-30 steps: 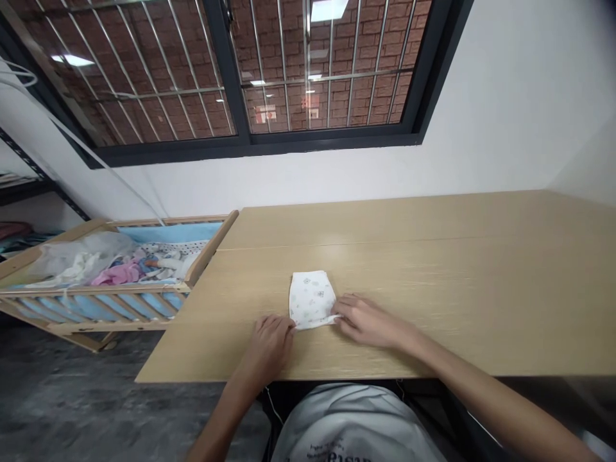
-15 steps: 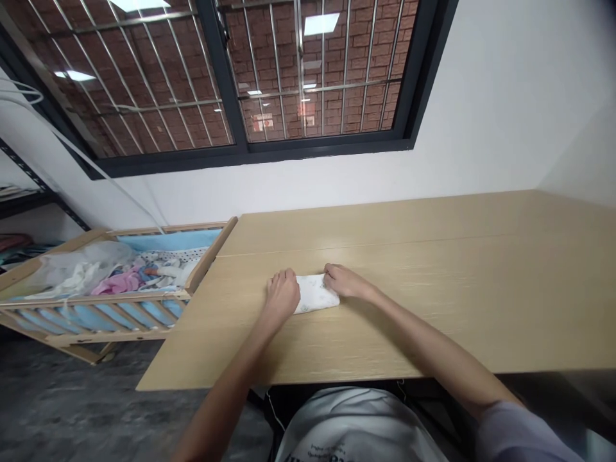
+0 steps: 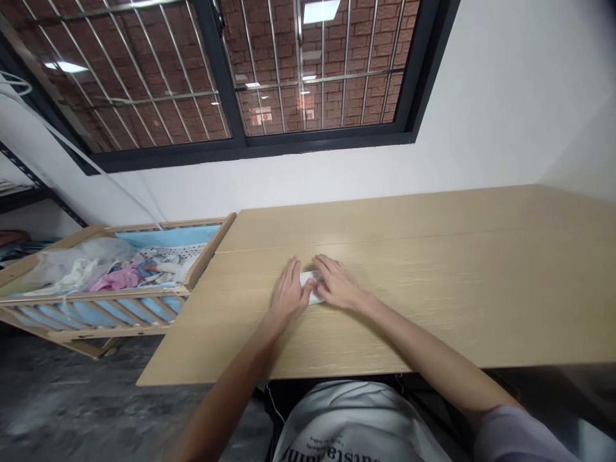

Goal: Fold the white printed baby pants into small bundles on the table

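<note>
Resting left hand (image 3: 289, 292) and right hand (image 3: 341, 286), fingers extended, unclamped, on white cloth (image 3: 308, 276) atop wood-grain tabletop (image 3: 423, 289); partly hidden, but apparently folded small, with only smoothing left.

I log the cloth (image 3: 308, 276) as white. Tabletop (image 3: 447, 276): pale tan, fine streaked grain. My shirt (image 3: 356, 410): greyish white, black-lettered; sleeve (image 3: 517, 436) greyish lilac. Crib lining (image 3: 161, 239): light blue; crumpled fabric (image 3: 116, 279) pink. Floor (image 3: 48, 398): mottled grey. Window frame (image 3: 327, 137): near-black; bricks (image 3: 359, 48) reddish brown.
</note>
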Available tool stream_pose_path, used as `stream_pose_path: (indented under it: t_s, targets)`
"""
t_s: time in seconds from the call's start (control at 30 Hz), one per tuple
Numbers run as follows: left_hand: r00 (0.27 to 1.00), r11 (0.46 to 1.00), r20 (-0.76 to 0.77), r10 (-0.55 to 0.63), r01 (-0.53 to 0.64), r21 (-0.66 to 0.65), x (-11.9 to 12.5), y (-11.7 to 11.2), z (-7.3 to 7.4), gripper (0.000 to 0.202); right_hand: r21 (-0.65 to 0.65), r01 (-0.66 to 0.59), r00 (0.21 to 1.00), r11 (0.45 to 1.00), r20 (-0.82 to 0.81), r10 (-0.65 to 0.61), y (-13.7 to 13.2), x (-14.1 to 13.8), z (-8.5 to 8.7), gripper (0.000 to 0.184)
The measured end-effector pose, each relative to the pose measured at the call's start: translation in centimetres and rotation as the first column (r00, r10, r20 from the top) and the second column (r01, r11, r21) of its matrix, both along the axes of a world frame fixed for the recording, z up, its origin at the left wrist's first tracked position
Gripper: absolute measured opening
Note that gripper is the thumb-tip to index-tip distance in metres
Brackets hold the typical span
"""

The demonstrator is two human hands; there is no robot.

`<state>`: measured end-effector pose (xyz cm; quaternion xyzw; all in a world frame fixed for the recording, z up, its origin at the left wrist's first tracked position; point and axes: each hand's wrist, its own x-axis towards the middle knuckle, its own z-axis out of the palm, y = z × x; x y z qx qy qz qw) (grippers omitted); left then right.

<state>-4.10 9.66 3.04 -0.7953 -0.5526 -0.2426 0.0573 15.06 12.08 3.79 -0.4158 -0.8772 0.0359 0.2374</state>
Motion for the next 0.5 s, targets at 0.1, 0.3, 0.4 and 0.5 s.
stream_pose_path:
  t_s: [0.1, 0.3, 0.4, 0.5]
  targets:
    - [0.986, 0.984, -0.006, -0.167, 0.166, -0.062, 0.7, -0.6, -1.3, 0.071, -0.086, -0.095, 0.986, 0.992, 0.132, 0.106, -0.7, -0.7, -0.9, 0.074]
    - [0.987, 0.981, -0.101, -0.128, 0.111, -0.158, 0.9, -0.9, -3.0, 0.076, -0.174, -0.073, 0.969, 0.982, 0.222, 0.112, 0.0, -0.6, -2.4, 0.085]
    - [0.982, 0.983, -0.149, -0.119, 0.095, -0.159, 0.1, -0.9, -2.9, 0.077, -0.236, -0.019, 0.969, 0.972, 0.236, 0.076, 0.3, 0.4, -2.0, 0.097]
    - [0.973, 0.976, -0.185, -0.136, 0.100, -0.192, -1.0, -0.8, -2.7, 0.080, -0.309, 0.038, 0.969, 0.950, 0.245, 0.041, 0.4, 1.4, -1.7, 0.112]
